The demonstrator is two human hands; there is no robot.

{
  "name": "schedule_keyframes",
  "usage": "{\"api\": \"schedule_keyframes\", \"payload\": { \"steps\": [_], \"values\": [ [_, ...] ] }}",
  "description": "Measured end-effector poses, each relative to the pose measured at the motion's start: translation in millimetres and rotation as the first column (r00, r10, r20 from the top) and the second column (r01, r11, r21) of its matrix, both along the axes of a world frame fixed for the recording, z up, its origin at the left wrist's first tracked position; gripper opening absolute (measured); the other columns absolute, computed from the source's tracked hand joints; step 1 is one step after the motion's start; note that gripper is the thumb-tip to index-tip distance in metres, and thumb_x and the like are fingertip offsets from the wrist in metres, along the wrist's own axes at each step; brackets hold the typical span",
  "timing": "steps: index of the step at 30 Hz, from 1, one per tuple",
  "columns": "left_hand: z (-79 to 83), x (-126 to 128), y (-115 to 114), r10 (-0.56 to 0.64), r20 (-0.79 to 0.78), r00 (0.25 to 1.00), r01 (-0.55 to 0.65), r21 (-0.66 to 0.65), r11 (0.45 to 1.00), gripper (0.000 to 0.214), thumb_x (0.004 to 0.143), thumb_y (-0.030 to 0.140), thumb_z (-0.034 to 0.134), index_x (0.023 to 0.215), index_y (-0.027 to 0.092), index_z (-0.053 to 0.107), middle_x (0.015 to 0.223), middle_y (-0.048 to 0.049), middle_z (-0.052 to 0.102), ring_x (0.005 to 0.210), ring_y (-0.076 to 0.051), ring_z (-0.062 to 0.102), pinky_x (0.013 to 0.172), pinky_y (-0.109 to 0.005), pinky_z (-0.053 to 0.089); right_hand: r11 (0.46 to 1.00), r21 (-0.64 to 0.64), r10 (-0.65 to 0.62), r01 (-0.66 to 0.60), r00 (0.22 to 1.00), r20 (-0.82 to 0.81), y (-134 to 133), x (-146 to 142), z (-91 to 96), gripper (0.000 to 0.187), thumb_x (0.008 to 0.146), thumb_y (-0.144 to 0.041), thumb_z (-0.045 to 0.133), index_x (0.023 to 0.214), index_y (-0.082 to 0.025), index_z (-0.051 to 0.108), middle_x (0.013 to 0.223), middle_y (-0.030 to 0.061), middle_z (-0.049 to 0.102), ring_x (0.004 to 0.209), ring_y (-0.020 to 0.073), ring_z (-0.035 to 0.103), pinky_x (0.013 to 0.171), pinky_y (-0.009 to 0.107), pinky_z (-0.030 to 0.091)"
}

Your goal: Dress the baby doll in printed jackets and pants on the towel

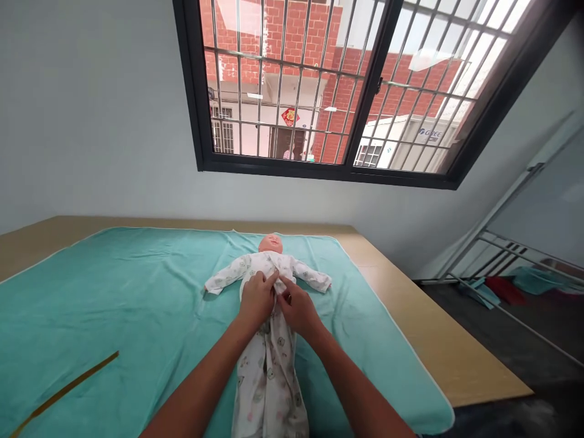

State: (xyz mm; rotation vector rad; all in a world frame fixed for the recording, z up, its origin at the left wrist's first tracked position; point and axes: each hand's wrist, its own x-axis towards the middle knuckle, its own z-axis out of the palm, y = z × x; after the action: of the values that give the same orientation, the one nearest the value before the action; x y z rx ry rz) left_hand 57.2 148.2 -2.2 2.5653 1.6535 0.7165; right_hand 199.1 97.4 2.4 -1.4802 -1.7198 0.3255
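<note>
Both hands work at the front of a printed white garment. The left hand is nearly closed, with its fingers curled and its fingertips pinching the fabric. The right hand is likewise nearly closed; its thumb and index finger pinch the fabric directly beside the left fingertips. The fingertips of the two hands are almost in contact. The exact detail between them is too small to tell.

The garment is on a doll, which lies face up. The doll's head is just beyond the hands. One sleeve extends outward to the left of the left hand, the other to the right of the right hand. The legs of the garment run back from the hands, between the forearms.

Doll and garment rest on a turquoise cloth, which extends beneath and to both sides of the hands. The cloth covers most of a wooden surface; bare wood shows beyond the hands and to their right. A narrow brown strip lies on the cloth, well apart from the left hand, to its left and nearer the wearer. A dark-framed window with metal bars is above and beyond the hands. A metal frame stands far to the right of the right hand.
</note>
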Motion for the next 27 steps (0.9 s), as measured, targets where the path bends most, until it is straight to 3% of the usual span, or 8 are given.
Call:
{"api": "schedule_keyframes", "payload": {
  "steps": [4, 6, 9, 12, 14, 16, 22, 27],
  "values": [
    [2.2, -16.4, -13.3, -0.048, 0.019, 0.999, 0.049, -0.052, 0.997, 0.038, 0.092, 0.026, 0.048, 0.127, 0.024, 0.065, 0.098, -0.0105, 0.062, 0.094, -0.026, 0.056, 0.083, -0.036, 0.041, 0.992, -0.078, -0.092, 0.096, 0.995, 0.047, 31.3, -2.4, 2.7, 0.024, 0.087, -0.022, 0.053, 0.099, -0.017, 0.074, 0.081, 0.0063, 0.071, 0.073, 0.0182, 0.062, 0.07, 0.027, 0.044],
    [6.8, -19.7, -13.6, -0.052, 0.104, 0.993, 0.061, -0.086, 0.994, 0.035, 0.093, 0.028, 0.047, 0.122, 0.023, 0.067, 0.1, -0.0106, 0.065, 0.096, -0.025, 0.057, 0.086, -0.035, 0.042, 0.993, -0.012, -0.116, 0.117, 0.991, 0.063, 36.5, -9.5, 7.3, 0.024, 0.086, -0.024, 0.054, 0.099, -0.017, 0.073, 0.085, 0.0074, 0.07, 0.077, 0.0189, 0.062, 0.073, 0.028, 0.043],
    [8.6, -17.9, -6.0, 0.008, 0.286, 0.958, 0.028, -0.123, 0.992, 0.044, 0.093, 0.028, 0.046, 0.135, 0.021, 0.056, 0.104, -0.0113, 0.067, 0.097, -0.024, 0.06, 0.086, -0.034, 0.043, 0.995, 0.037, -0.096, 0.094, 0.994, 0.045, 44.4, -17.8, 11.5, 0.029, 0.082, -0.024, 0.058, 0.107, -0.017, 0.071, 0.093, 0.0078, 0.069, 0.083, 0.0196, 0.061, 0.078, 0.029, 0.042],
    [-3.5, -18.8, 1.4, 0.179, 0.549, 0.817, -0.035, -0.262, 0.964, 0.055, 0.091, 0.033, 0.05, 0.143, 0.016, 0.045, 0.088, -0.0075, 0.067, 0.078, -0.021, 0.062, 0.075, -0.032, 0.047, 0.994, -0.022, -0.112, 0.111, 0.993, -0.026, 51.7, -10.7, 1.7, 0.029, 0.082, -0.027, 0.055, 0.103, -0.016, 0.072, 0.084, 0.0056, 0.067, 0.077, 0.0187, 0.059, 0.074, 0.029, 0.043],
    [-17.3, -24.3, 1.1, 0.306, 0.674, 0.672, -0.044, -0.376, 0.926, 0.057, 0.089, 0.036, 0.051, 0.141, 0.012, 0.047, 0.077, -0.0032, 0.062, 0.065, -0.018, 0.058, 0.068, -0.031, 0.048, 0.988, -0.044, -0.153, 0.15, 0.982, -0.109, 52.7, 1.1, -11.7, 0.029, 0.083, -0.03, 0.053, 0.099, -0.015, 0.072, 0.075, 0.0036, 0.063, 0.071, 0.0178, 0.057, 0.071, 0.029, 0.043],
    [-30.7, -31.3, -4.2, 0.354, 0.715, 0.603, -0.052, -0.408, 0.912, 0.053, 0.088, 0.037, 0.052, 0.134, 0.01, 0.054, 0.075, -0.0027, 0.058, 0.067, -0.018, 0.056, 0.071, -0.032, 0.049, 0.984, -0.039, -0.176, 0.172, 0.966, -0.19, 50.2, 12.3, -25.1, 0.031, 0.083, -0.036, 0.054, 0.097, -0.015, 0.072, 0.07, 0.0015, 0.059, 0.067, 0.0175, 0.054, 0.068, 0.029, 0.042],
    [-41.9, -37.4, -23.7, 0.28, 0.657, 0.7, -0.105, -0.294, 0.95, 0.058, 0.085, 0.036, 0.058, 0.138, 0.013, 0.053, 0.102, -0.0098, 0.05, 0.095, -0.022, 0.054, 0.097, -0.041, 0.045, 0.985, 0.066, -0.149, 0.162, 0.973, -0.178, 32.6, 11.3, -36.1, 0.033, 0.083, -0.036, 0.056, 0.104, -0.015, 0.071, 0.082, 0.005, 0.058, 0.074, 0.0188, 0.054, 0.076, 0.033, 0.046],
    [-41.0, -35.2, -25.3, 0.159, 0.63, 0.76, -0.009, -0.234, 0.972, 0.055, 0.088, 0.035, 0.054, 0.14, 0.015, 0.051, 0.107, -0.0099, 0.043, 0.099, -0.022, 0.052, 0.093, -0.038, 0.05, 0.979, 0.109, -0.152, 0.17, 0.976, -0.158, 22.7, 1.0, -38.2, 0.034, 0.086, -0.033, 0.055, 0.113, -0.016, 0.068, 0.093, 0.0081, 0.054, 0.083, 0.0209, 0.054, 0.085, 0.038, 0.048]
  ]
}}
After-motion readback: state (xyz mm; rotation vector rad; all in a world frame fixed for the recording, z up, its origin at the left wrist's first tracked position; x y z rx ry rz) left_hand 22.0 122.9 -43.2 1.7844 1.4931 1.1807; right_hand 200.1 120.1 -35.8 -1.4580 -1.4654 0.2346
